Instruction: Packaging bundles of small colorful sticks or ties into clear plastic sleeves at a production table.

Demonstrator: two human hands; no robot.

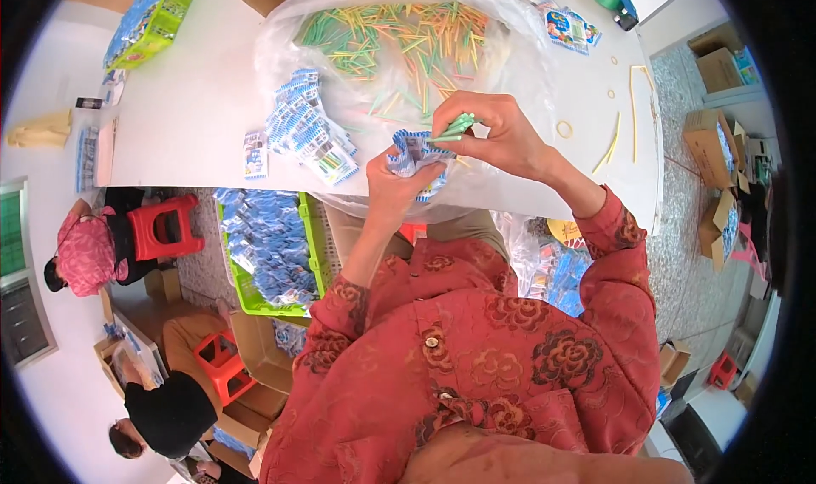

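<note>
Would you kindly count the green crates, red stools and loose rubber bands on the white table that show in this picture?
Green crates: 2 – one on the table, one below it
Red stools: 3
Rubber bands on the table: 4
Total: 9

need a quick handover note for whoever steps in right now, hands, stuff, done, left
Left hand: holds a small blue-white packet, open end up.
Right hand: pinches a bunch of green sticks at the packet's mouth.
Loose coloured sticks lie in the clear bag on the table; more packets are piled left of the hands.
Done: a green crate under the table is heaped with packets.
Left: many loose sticks remain.
</note>
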